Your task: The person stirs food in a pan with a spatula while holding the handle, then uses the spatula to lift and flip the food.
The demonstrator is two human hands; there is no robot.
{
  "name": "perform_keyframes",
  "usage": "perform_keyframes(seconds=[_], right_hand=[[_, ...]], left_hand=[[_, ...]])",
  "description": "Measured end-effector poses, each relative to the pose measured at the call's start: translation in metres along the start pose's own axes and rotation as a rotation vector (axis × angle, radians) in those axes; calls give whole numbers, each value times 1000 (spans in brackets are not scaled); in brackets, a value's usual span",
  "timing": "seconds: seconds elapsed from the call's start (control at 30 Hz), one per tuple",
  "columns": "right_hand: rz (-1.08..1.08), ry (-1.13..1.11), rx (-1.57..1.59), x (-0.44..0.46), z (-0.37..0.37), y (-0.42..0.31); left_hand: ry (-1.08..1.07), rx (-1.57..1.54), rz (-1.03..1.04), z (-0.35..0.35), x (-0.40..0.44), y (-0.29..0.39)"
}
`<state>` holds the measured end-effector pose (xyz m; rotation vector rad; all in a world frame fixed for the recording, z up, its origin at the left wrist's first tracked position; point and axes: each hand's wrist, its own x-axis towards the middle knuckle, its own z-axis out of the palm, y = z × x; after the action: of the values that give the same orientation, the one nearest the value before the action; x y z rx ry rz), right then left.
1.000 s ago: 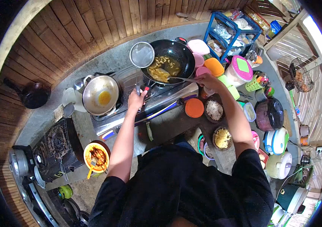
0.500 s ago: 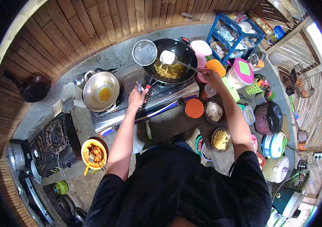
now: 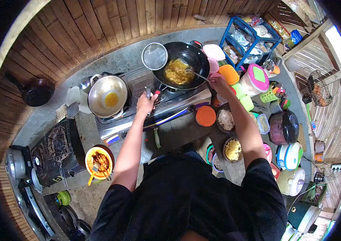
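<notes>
My left hand (image 3: 145, 103) is closed around the handle of a round mesh strainer (image 3: 155, 56), which is held over the left rim of a black wok (image 3: 196, 52). Beside those fingers is the wok's red-tipped handle (image 3: 157, 92). My right hand (image 3: 220, 84) grips a metal spatula (image 3: 197, 74) by its handle, and the blade dips into the oil. Yellow strips of food (image 3: 175, 71) fry in the bubbling oil. Left of the wok, a pale metal pan (image 3: 96, 93) holds a little yellow oil on the same stove (image 3: 114, 125).
A knife (image 3: 157, 138) lies in front of the stove. On the right are an orange lid (image 3: 205, 116), a bowl of white shreds (image 3: 226, 119) and a bowl of yellow strips (image 3: 233, 149). An orange bowl of dark red sauce (image 3: 99, 160) stands at left. A blue rack (image 3: 250, 38) stands behind.
My right hand has shifted slightly left and down. The spatula blade, raised above the oil before, is now down in it among the strips. My left hand stays about the same.
</notes>
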<state>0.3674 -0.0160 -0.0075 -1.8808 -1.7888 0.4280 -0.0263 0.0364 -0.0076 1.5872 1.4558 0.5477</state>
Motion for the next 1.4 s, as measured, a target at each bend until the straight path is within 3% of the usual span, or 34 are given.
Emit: perform_keyframes(seconds=[0.03, 0.13, 0.27, 0.57, 0.63, 0.77, 0.83, 0.97, 1.07, 1.13, 1.27, 1.33, 1.4], right_hand=[[87, -158, 204, -4, -7, -13], [256, -309, 279, -22, -35, -67], [210, -342, 435, -27, -26, -42], [248, -165, 355, -48, -65, -77], [158, -74, 136, -49, -73, -82], [249, 9, -21, -40, -70, -74], [156, 195, -327, -34, -60, -64], [142, 277, -368, -24, -42, -37], [224, 208, -282, -21, -37, -27], [206, 60, -43, -24, -39, -26], [189, -96, 58, -30, -45, -30], [285, -269, 266, -38, -53, -49], [179, -280, 236, -42, -50, -51]], left_hand=[[0, 21, 7, 0, 0, 0], [8, 30, 9, 1, 0, -1], [12, 26, 1, 1, 0, 1], [0, -8, 12, 1, -2, 1], [25, 14, 17, 0, -4, 3], [5, 16, 5, 0, -3, 2], [-14, 46, -2, 0, 0, 2], [6, 50, 4, 0, 0, 2], [-11, 88, -22, 0, 0, 3], [19, 42, -7, 1, -2, 4], [27, 13, 0, 0, -5, 6], [8, 27, -1, 0, -3, 5], [4, 20, -6, -1, -5, 6]])
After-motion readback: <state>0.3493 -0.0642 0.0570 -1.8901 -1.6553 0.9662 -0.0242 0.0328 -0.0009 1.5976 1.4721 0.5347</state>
